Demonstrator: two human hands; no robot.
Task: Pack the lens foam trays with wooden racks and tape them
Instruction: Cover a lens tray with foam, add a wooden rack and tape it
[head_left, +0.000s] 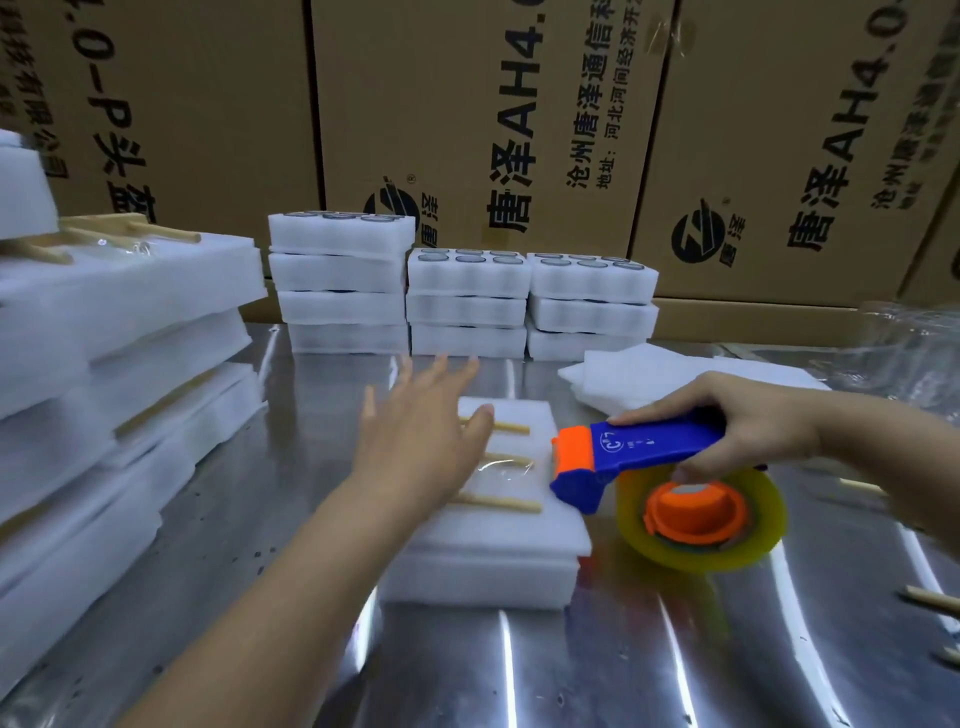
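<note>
A stack of white foam trays (498, 545) lies in the middle of the steel table, with three wooden sticks (511, 503) across its top and a strip of clear tape over them. My left hand (415, 441) hovers over the left part of the stack with its fingers spread and straight, blurred. My right hand (748, 426) grips the blue handle of a blue-and-orange tape dispenser (639, 457) with a yellowish tape roll (701, 512). The dispenser's orange head is at the right edge of the stack's top.
Three piles of foam trays with lenses (467, 301) stand at the back before cardboard boxes (467, 119). Taped packs with sticks (114, 374) are heaped at the left. Thin foam sheets (670, 371) lie at the right back, loose sticks (932, 603) at the right edge.
</note>
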